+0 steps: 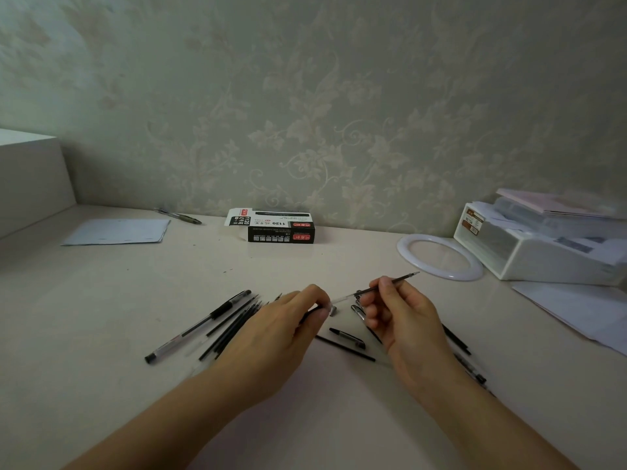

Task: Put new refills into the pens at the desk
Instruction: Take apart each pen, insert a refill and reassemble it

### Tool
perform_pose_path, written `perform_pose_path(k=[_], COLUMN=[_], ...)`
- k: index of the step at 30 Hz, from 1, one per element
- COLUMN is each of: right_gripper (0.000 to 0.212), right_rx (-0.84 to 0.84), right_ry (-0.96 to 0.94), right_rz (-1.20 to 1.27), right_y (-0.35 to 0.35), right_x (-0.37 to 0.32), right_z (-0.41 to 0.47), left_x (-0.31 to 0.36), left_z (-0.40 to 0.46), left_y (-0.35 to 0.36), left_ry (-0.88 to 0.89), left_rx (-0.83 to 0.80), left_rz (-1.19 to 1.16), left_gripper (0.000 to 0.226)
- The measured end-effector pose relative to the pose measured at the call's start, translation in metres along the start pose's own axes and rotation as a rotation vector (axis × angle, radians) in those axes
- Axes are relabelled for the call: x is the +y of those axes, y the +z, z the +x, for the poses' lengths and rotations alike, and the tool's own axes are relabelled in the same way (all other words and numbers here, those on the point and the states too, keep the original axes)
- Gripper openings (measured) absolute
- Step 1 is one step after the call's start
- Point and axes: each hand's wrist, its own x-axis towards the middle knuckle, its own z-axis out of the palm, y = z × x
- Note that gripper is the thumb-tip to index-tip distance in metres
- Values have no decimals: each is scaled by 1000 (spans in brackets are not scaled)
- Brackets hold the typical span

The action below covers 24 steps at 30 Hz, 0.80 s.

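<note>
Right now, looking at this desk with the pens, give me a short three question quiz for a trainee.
1. True or false: the right hand pinches a refill whose tip points away toward the wall.
2. Which lies nearest the ring light? A) sheet of paper B) white organizer box C) capped pen
3. Fill in: the refill box by the wall has its flap ____.

Key: 1 true; 2 B; 3 open. The left hand grips another pen part, mostly hidden.
</note>
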Motion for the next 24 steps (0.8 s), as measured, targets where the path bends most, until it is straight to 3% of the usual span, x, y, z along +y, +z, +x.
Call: perform_pose_path(k=[14,24], right_gripper=[24,22], right_rx=[-19,-45], right_ry=[-34,-235], right_rz=[-68,-254], right_y=[-2,-1], right_x=[4,1], right_z=[2,0], left_x=[-1,-1], left_z=[0,-1], left_y=[0,-2], left_ry=[-21,-29], left_rx=[-10,-29], left_rz=[14,68], left_gripper=[13,14])
